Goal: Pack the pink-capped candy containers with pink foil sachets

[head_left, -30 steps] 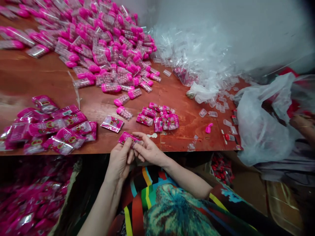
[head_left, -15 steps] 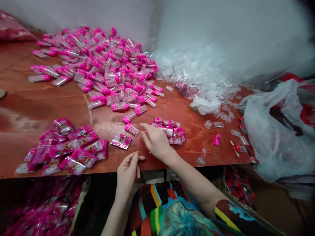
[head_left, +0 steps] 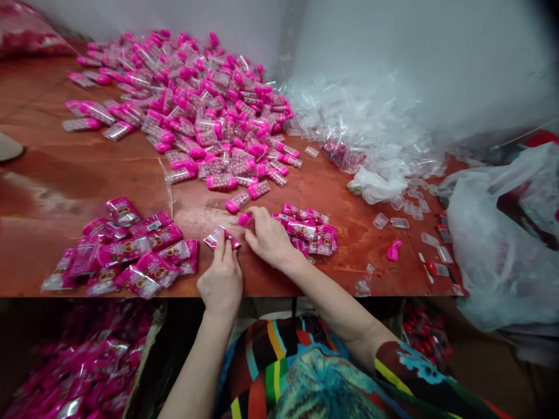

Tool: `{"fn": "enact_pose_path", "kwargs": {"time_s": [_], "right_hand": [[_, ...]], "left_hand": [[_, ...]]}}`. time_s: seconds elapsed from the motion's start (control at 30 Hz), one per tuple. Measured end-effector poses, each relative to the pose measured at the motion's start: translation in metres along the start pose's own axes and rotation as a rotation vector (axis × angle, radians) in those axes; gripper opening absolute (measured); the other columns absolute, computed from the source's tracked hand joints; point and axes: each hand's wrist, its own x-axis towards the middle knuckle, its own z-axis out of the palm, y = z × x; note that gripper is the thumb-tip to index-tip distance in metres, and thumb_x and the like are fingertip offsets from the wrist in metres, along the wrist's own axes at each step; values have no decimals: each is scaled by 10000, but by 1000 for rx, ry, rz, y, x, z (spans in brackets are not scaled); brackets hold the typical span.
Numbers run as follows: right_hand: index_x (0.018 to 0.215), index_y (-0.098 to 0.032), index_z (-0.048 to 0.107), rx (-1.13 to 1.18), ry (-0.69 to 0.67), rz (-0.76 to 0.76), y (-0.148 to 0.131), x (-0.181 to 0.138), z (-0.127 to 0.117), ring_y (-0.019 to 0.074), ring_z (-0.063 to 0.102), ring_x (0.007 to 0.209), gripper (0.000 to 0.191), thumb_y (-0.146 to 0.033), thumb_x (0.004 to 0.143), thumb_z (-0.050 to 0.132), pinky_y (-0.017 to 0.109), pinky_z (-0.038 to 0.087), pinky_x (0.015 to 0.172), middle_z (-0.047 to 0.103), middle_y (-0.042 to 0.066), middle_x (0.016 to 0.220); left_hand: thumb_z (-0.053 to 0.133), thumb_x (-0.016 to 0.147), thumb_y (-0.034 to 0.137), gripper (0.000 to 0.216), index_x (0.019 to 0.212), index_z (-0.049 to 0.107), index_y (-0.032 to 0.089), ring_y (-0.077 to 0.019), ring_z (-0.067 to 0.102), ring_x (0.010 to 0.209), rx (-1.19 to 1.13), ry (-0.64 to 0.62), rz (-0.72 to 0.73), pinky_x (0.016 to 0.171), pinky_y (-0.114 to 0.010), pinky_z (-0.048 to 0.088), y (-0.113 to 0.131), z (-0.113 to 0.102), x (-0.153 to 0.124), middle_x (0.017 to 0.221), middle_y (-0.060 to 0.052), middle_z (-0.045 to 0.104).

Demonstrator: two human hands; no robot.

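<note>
My left hand [head_left: 220, 280] rests at the near edge of the red table [head_left: 87, 180], its fingers pinched on a pink printed sachet [head_left: 222, 237] that lies flat on the wood. My right hand [head_left: 267, 237] is just to the right of it, closed round a small clear candy tube with a pink cap [head_left: 244, 219], held close to the sachet's end. A small pile of pink sachets [head_left: 312, 233] lies right behind my right hand.
Filled pink sachets [head_left: 126, 250] are piled at the near left. A big heap of pink-capped tubes [head_left: 205, 110] fills the back, with clear plastic pieces [head_left: 362, 122] beside it. A white plastic bag [head_left: 502, 244] sits right. A box of pink packets [head_left: 74, 372] stands under the table.
The sachet both hands held at the table edge is gone from them. My right hand reached forward and picked up a tube; my left hand rose and pinched a sachet lying on the table.
</note>
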Motion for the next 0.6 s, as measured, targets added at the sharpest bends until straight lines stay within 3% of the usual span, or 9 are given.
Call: {"fn": "enact_pose_path", "kwargs": {"time_s": [0.07,0.17,0.27,0.37,0.47,0.6], "right_hand": [[1212,-187,491,202,51,73,2,-9,1,217,620,852,331,-239,891,554,346,482,755,625,54,1010],[1068,-213,476,543,74,160,-1,-19,5,160,572,710,275,-286,841,614,295,457,674,568,-26,827],[988,-215,465,822,65,224,-8,-26,10,129,532,697,277,-330,819,651,270,446,664,528,-42,809],[971,-210,474,1036,1,297,-13,-33,13,121,532,741,386,-398,759,734,267,457,709,536,-36,847],[989,-214,468,1157,-45,326,-10,-41,12,125,555,770,430,-414,735,752,275,477,739,558,-33,873],[964,-209,473,1058,23,313,5,-50,-3,124,558,783,356,-347,752,723,268,484,740,560,-29,885]], "left_hand": [[710,840,268,230,1054,790,245,-217,672,710,-92,46,-20,548,-270,418,-6,0,-1,1314,-130,690],[750,808,252,155,951,807,272,-266,709,966,-168,83,19,775,-316,512,-16,-3,-2,1210,-89,743],[730,837,252,181,998,804,290,-292,671,1143,-90,78,159,953,-378,486,-24,-6,-9,1336,-88,682],[713,860,247,231,1074,791,291,-295,690,1097,27,47,264,925,-389,497,-27,-8,-23,1439,-117,602],[704,872,238,229,1082,785,283,-302,680,1121,34,37,324,916,-393,513,-25,-8,-36,1480,-130,558],[675,889,194,241,1084,784,286,-302,543,1336,-138,-37,412,1037,-409,479,-13,-17,-42,1551,-80,482]]}}
